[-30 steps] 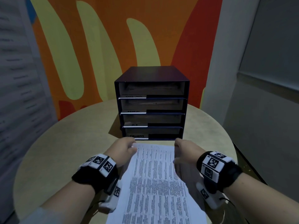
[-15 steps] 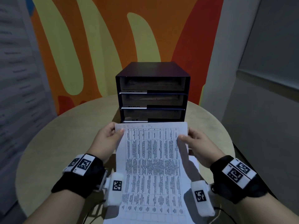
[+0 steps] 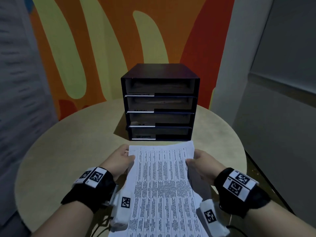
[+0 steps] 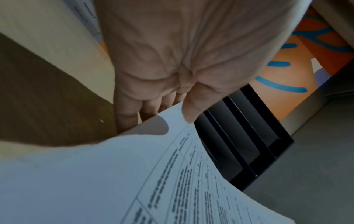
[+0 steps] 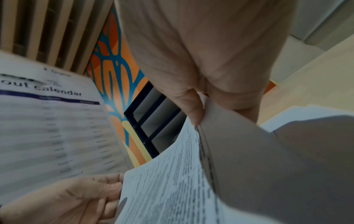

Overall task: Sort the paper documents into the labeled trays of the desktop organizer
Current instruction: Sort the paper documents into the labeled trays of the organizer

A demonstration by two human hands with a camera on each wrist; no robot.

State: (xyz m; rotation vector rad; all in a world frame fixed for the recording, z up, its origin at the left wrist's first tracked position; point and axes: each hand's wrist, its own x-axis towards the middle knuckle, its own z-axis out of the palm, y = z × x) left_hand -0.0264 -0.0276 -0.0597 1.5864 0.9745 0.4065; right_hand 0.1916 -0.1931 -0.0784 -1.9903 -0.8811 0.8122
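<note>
Beyond both hands stands the dark four-tray organizer (image 3: 159,101) on the round table (image 3: 68,142). The printed sheet (image 3: 162,177) hangs between them, left hand (image 3: 119,161) and right hand (image 3: 203,164) each pinching a top edge. Best keep it flat and level — match heading to label first. The tray labels (image 3: 142,137) are blurred — unreadable.

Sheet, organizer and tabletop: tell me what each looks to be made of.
Sheet: thin white paper, matte, printed with a black table; it bends between the left hand and right hand.
Organizer: dark, rigid, slightly glossy, with thin straight shelf edges; probably plastic or coated board, hard to tell.
Tabletop: pale beige, smooth and matte; possibly laminate or wood, with no grain visible.
</note>
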